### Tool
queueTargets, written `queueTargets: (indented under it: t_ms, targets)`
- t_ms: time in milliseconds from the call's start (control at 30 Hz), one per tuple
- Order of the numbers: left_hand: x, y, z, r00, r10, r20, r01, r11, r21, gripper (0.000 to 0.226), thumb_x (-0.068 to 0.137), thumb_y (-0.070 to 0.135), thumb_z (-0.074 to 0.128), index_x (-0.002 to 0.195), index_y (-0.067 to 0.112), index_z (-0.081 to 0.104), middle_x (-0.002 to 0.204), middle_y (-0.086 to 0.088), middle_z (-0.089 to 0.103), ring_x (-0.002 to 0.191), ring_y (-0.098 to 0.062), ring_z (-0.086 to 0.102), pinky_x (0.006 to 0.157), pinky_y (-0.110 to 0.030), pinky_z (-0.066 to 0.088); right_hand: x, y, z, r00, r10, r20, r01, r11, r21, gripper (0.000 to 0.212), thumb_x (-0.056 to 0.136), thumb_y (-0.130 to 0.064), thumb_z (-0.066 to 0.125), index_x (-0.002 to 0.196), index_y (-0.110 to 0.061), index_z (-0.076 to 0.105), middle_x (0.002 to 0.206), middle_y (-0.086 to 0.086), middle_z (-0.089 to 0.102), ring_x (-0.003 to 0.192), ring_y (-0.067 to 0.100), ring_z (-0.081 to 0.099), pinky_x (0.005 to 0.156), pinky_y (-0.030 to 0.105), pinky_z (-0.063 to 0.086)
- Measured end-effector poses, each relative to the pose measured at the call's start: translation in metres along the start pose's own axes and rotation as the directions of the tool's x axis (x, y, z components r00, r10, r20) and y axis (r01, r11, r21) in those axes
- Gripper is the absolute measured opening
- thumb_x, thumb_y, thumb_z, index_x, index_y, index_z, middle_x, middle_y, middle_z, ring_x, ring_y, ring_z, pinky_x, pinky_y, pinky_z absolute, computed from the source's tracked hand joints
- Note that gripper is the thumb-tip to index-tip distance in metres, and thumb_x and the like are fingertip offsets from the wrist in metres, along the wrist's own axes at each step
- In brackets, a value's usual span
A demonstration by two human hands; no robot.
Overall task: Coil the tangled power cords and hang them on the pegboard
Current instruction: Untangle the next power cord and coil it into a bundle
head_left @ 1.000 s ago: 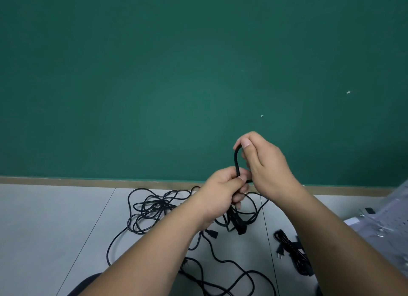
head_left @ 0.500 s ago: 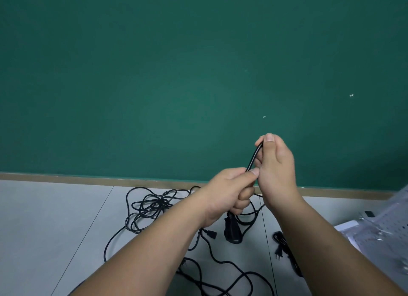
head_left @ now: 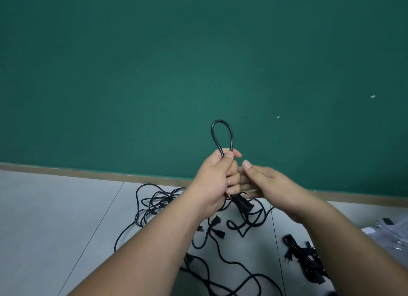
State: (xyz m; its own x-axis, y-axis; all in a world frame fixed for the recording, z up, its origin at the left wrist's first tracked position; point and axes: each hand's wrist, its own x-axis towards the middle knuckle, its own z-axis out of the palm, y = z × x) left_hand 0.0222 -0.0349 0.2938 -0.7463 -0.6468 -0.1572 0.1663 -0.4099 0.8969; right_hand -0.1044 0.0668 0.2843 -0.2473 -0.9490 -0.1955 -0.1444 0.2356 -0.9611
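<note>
Gripping a loop of power cord (head_left: 231,137) in my left hand (head_left: 217,178), fingers (head_left: 233,179) curled round it; right hand (head_left: 272,185) is loose, holding nothing. I'd add same-size loops.

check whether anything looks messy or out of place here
Yes: a tangle of black power cords sprawls knotted over the grey tiled floor below the green wall. The left hand grips only one upright looped black cord; the right hand is open beside it.
</note>
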Motion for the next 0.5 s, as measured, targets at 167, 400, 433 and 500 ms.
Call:
queueTargets:
  t_ms: [167, 400, 433, 500]
  targets:
    - [0.017, 0.016, -0.018, 0.974, 0.07, -0.214, -0.076, 0.997, -0.019, 0.018, 0.113, 0.008, 0.031, 0.108, 0.013, 0.048, 0.063, 0.005, 0.035, 0.048, -0.009, 0.022, 0.038, -0.021, 0.02, -0.005, 0.003, 0.01, 0.987, 0.062, 0.145, -0.049, 0.994, -0.097, 0.054, 0.109, -0.055, 0.042, 0.099, -0.012, 0.074, 0.087, 0.008, 0.075, 0.09, 0.023, 0.075, 0.099, 0.039, 0.057]
    - [0.03, 0.029, -0.057, 0.852, 0.337, -0.4, -0.13, 0.877, 0.462, 0.016, 0.104, 0.02, 0.036, 0.099, 0.022, 0.051, 0.068, 0.005, 0.041, 0.055, -0.021, 0.034, 0.05, -0.027, 0.031, -0.014, -0.004, -0.026, 0.992, 0.036, 0.12, -0.005, 0.968, -0.25, 0.021, 0.104, -0.038, 0.066, 0.097, -0.022, 0.079, 0.068, 0.005, 0.047, 0.065, 0.017, 0.051, 0.072, 0.03, 0.046]
    - [0.031, 0.029, -0.064, 0.836, 0.396, -0.381, -0.115, 0.804, 0.584, 0.015, 0.103, 0.025, 0.039, 0.099, 0.026, 0.053, 0.071, 0.006, 0.045, 0.061, -0.024, 0.039, 0.056, -0.032, 0.035, -0.016, -0.006, -0.031, 0.993, 0.0, 0.116, 0.027, 0.972, -0.233, 0.017, 0.103, -0.034, 0.07, 0.096, -0.022, 0.08, 0.068, 0.007, 0.045, 0.065, 0.019, 0.047, 0.07, 0.032, 0.044]
    - [0.029, 0.031, -0.068, 0.826, 0.476, -0.302, -0.07, 0.618, 0.783, 0.017, 0.107, 0.026, 0.04, 0.104, 0.026, 0.056, 0.076, 0.006, 0.051, 0.066, -0.022, 0.046, 0.065, -0.036, 0.038, -0.02, -0.014, -0.037, 0.993, -0.086, 0.081, 0.098, 0.981, -0.166, 0.013, 0.098, -0.028, 0.075, 0.093, -0.017, 0.08, 0.068, 0.006, 0.045, 0.065, 0.02, 0.042, 0.065, 0.028, 0.039]
